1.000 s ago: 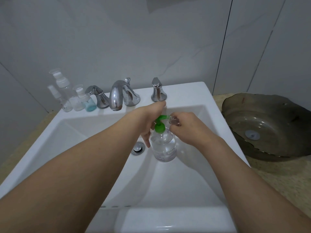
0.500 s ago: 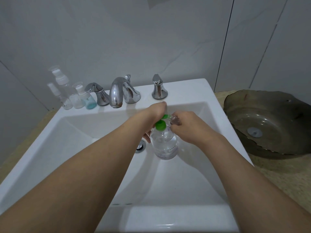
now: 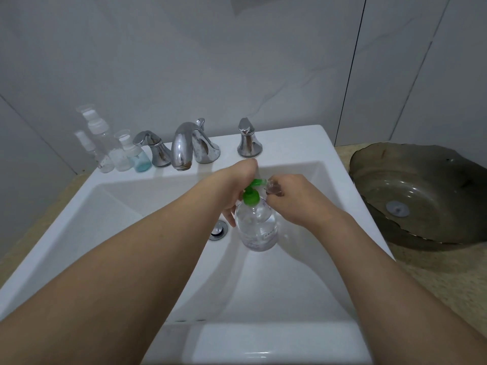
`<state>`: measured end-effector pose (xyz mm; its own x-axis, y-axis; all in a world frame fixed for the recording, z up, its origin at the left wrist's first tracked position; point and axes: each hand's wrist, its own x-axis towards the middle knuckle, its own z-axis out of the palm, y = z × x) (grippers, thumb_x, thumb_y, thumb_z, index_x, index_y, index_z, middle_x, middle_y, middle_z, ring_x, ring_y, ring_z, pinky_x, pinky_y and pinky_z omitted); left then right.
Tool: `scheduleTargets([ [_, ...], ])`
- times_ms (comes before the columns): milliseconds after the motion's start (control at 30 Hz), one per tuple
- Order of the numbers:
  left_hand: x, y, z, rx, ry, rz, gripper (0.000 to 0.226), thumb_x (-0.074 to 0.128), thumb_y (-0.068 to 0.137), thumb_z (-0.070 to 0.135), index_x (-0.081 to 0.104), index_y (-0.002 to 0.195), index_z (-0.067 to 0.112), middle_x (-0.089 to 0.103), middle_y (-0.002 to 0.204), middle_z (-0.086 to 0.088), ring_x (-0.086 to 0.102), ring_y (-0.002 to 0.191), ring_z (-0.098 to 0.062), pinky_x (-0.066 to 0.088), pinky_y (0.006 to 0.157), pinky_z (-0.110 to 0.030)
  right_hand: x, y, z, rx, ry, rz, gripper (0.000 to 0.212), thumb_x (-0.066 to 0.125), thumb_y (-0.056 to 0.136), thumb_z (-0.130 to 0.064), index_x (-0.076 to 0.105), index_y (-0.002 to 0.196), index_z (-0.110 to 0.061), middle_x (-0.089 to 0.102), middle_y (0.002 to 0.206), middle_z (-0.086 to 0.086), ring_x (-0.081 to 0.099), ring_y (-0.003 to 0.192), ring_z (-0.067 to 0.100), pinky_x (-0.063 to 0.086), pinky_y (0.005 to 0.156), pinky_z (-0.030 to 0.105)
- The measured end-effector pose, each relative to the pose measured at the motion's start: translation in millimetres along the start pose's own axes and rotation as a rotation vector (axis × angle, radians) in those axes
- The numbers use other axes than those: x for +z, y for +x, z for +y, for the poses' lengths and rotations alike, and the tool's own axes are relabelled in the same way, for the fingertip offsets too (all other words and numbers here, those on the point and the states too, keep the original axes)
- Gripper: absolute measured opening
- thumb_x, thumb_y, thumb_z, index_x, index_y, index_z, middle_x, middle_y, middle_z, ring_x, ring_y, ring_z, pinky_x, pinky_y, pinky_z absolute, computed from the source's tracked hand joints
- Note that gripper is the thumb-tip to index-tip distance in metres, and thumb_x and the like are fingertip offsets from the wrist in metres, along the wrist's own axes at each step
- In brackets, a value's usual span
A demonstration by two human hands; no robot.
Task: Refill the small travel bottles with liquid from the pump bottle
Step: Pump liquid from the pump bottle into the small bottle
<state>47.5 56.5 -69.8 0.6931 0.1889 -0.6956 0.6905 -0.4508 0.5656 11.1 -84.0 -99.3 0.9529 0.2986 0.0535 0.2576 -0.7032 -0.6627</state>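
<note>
A: Item one, centre of the frame?

B: A clear plastic pump bottle with a bright green pump head [image 3: 257,222] is recorded, upright in the white rectangular ceramic basin [image 3: 147,206], just right of the chrome drain plug [image 3: 218,229]. Clear liquid is seen inside it.

A: How is it held?

B: The left hand [image 3: 237,189] is laid over the green pump head from the upper left, fingers curled down round the bottle's neck and shoulder. Whether the pump is being pressed cannot be told.

A: Item two?

B: A small clear travel bottle [image 3: 273,187] is listed at the tip of the green spout, just right of the pump head. It is pinched by the right hand [image 3: 295,200], whose fingers are closed narrowly round it; most of it is hidden by them. Contact between spout and bottle mouth cannot be confirmed.

A: Further stock?

B: At the upper left of the frame, on the basin's back ledge, three small clear pump-top bottles [image 3: 105,146] and one with pale blue liquid [image 3: 141,159] are grouped beside the chrome tap [image 3: 189,146] and its two chrome handles [image 3: 247,140].

A: Right edge?

B: A dark smoked-glass bowl basin with a wavy rim [image 3: 421,191] is noted on the speckled beige counter [image 3: 434,272].
</note>
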Motion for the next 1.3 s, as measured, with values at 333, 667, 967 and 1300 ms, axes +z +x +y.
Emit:
scheduleTargets([
  [333, -0.6, -9.7, 4.1, -0.049, -0.070, -0.063, 0.064, 0.020, 0.101, 0.050, 0.050, 0.138, 0.009, 0.050, 0.143, -0.017, 0.032, 0.141, -0.053, 0.036, 0.093, -0.083, -1.2, -0.3, -1.9, -0.035, -0.002, 0.034, 0.005, 0.055, 0.083, -0.016, 0.058, 0.079, -0.016, 0.064, 0.084, 0.004, 0.059, 0.080, 0.025, 0.051, 0.072, 0.035],
  [667, 15.3, -8.0, 3.6, 0.118, -0.094, 0.210, 0.048, 0.017, 0.110, 0.023, 0.045, 0.144, 0.004, 0.051, 0.143, -0.020, 0.051, 0.125, -0.040, 0.042, 0.109, -0.056, 0.7, -0.8, 1.1, 0.023, -0.023, -0.023, 0.009, 0.055, 0.084, -0.016, 0.062, 0.089, -0.012, 0.063, 0.088, 0.003, 0.060, 0.080, 0.023, 0.047, 0.066, 0.031],
  [967, 15.9, -6.4, -2.5, 0.116, -0.028, 0.198, 0.066, 0.011, 0.107, 0.051, 0.053, 0.134, 0.008, 0.059, 0.128, -0.022, 0.056, 0.116, -0.043, 0.046, 0.103, -0.060, 0.5, -1.6, -0.4, 0.031, -0.017, -0.052, 0.005, 0.056, 0.086, -0.016, 0.059, 0.082, -0.019, 0.058, 0.080, -0.003, 0.056, 0.075, 0.020, 0.041, 0.057, 0.026],
  [1300, -0.5, -16.5, 5.5, -0.035, -0.150, -0.014, 0.106, 0.011, 0.085, 0.090, 0.033, 0.158, 0.015, 0.040, 0.158, -0.014, 0.021, 0.152, -0.045, 0.023, 0.099, -0.087, -3.8, -2.9, -3.7, -0.027, 0.004, 0.035, 0.007, 0.056, 0.083, -0.014, 0.057, 0.077, -0.016, 0.061, 0.079, 0.002, 0.057, 0.075, 0.023, 0.040, 0.061, 0.028],
])
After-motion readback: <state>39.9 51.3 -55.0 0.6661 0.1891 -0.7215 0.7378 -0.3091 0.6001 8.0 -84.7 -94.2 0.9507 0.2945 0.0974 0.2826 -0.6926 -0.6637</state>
